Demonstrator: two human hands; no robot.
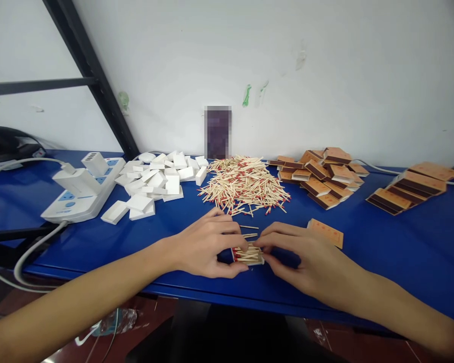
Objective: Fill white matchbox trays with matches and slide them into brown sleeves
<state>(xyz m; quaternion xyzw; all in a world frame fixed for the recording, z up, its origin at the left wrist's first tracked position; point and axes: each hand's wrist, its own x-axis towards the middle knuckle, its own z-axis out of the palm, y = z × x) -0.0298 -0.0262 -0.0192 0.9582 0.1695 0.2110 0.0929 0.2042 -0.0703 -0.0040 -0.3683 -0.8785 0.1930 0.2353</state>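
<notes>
Near the desk's front edge lies a small white matchbox tray [254,262], filled with red-tipped matches [246,253]. My left hand [215,244] curls round the tray's left side, thumb at the front and fingers behind. My right hand [306,254] closes its thumb and fingertips on the right end of the tray, by the match ends. A few loose matches [249,227] lie just behind the tray, partly hidden by my fingers. One orange matchbox sleeve [327,233] lies beyond my right hand.
A large match pile [245,184] spreads behind my hands. White trays [157,176] are heaped left of it, orange matchbox sleeves [321,174] right, with more stacked sleeves [412,184] farther right. A power strip [85,199] with cables stands left; a blurred dark upright object [218,133] leans at the wall.
</notes>
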